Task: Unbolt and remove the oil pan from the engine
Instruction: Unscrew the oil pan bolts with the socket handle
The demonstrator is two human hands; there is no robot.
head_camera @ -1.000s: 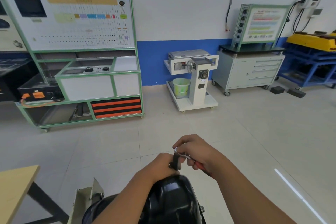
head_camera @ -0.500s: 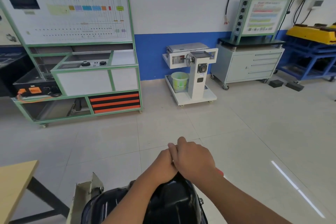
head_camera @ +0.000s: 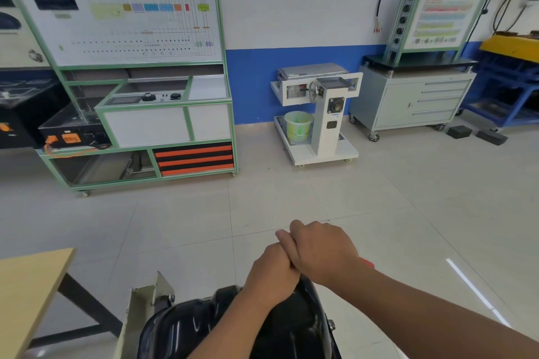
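The glossy black oil pan [head_camera: 186, 329] fills the bottom centre of the view, bulging upward. Both hands meet at its far end. My left hand [head_camera: 271, 274] is curled into a fist on the pan's far edge, around the tool's head, which is hidden under it. My right hand [head_camera: 323, 251] lies over and against the left, fingers curled round a wrench; only the red end of the wrench handle [head_camera: 368, 264] sticks out behind the wrist. A bolt head [head_camera: 331, 325] shows on the pan's right flange.
A wooden table [head_camera: 29, 285] stands at the lower left, with a torn cardboard piece [head_camera: 145, 309] beside the pan. Across the tiled floor are a green-framed training bench [head_camera: 131, 81], a white stand with a green bucket [head_camera: 297, 125] and a grey wheeled cabinet [head_camera: 414, 102].
My right hand has rolled over onto the left, covering the metal wrench head and black socket that showed a second ago. Both hands stay at the pan's far end.
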